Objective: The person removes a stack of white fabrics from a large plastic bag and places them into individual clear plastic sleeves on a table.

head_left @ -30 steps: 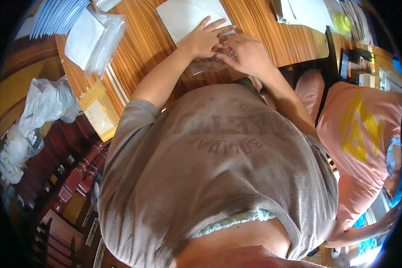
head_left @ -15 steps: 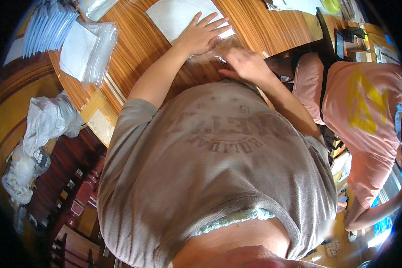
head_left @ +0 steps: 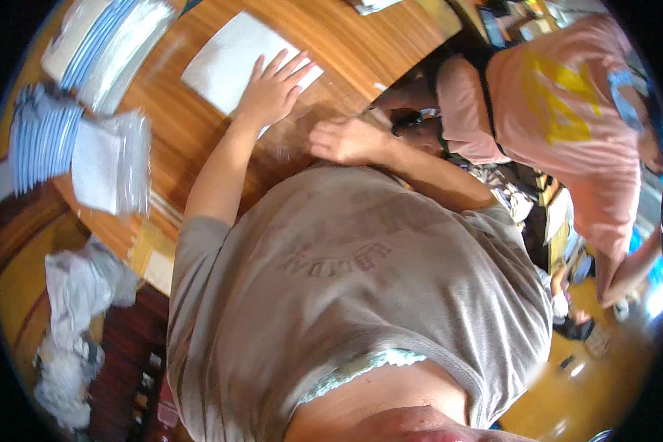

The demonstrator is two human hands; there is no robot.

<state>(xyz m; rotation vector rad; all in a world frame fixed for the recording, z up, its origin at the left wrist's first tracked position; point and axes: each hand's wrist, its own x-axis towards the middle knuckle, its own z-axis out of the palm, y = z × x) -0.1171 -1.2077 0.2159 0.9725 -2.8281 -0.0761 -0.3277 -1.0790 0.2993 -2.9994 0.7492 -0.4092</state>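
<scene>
A white sheet [head_left: 225, 66] lies aslant on the wood-grained counter [head_left: 353, 40], in front of the person in the grey-brown T-shirt [head_left: 361, 295]. Their left hand [head_left: 269, 96] is laid over its right-hand part, palm down, fingers spread wide, gripping nothing. Clear plastic [head_left: 280, 144] glints just below the sheet, between the two hands; where it ends is hard to make out. The right hand [head_left: 342, 140] sits lower, close to the shirt at the counter's near edge, its fingers curled in, and from here I cannot tell whether it has hold of the plastic. Off to the left stands a row of blue-white packets [head_left: 48, 144], with a white paper [head_left: 96, 173] and clear sleeves [head_left: 132, 162] beside it, and above those a second stack [head_left: 96, 48] in blue, white and clear. White plastic bags [head_left: 88, 287] hang below, past the counter's left edge. Over on the right, near the counter, is a co-worker in a pink shirt [head_left: 567, 96] marked with yellow.
</scene>
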